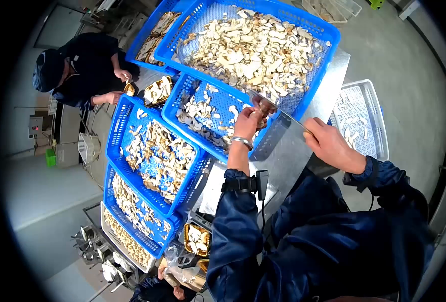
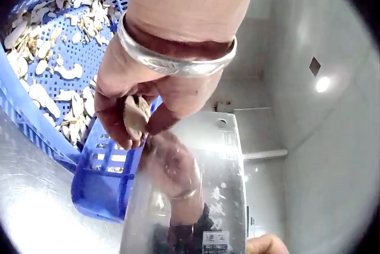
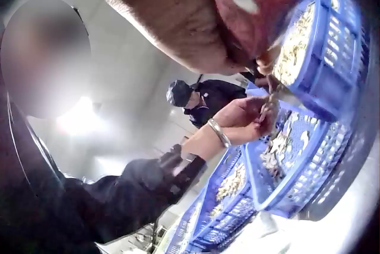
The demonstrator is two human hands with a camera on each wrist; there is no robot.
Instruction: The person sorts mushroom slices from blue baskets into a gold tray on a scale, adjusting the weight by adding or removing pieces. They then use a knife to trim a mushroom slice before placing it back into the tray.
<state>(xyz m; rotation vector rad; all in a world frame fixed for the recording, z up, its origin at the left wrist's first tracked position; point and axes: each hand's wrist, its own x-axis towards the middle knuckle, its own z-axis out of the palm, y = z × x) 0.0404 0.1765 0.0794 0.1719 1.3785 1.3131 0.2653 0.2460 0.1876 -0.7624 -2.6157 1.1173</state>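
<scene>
My left hand (image 1: 247, 123), with a silver bangle at the wrist, pinches a pale mushroom piece (image 2: 136, 117) between thumb and fingers, above the edge of a blue basket (image 1: 168, 108) holding sliced mushrooms. My right hand (image 1: 331, 143) grips the handle of a wide, shiny cleaver (image 2: 196, 189), its blade reaching across to the left fingertips. The left wrist view shows the blade beside the piece, reflecting the hand. Whether the edge touches the piece I cannot tell. In the right wrist view my right hand (image 3: 196, 16) fills the top, with the cleaver mostly hidden.
A larger blue basket (image 1: 328, 55) heaped with slices stands beyond the hands. More blue baskets (image 1: 113, 136) line the left side. A white basket (image 1: 366, 88) is at the right, past the metal table (image 1: 289, 151). Another person (image 1: 90, 55) works at the upper left.
</scene>
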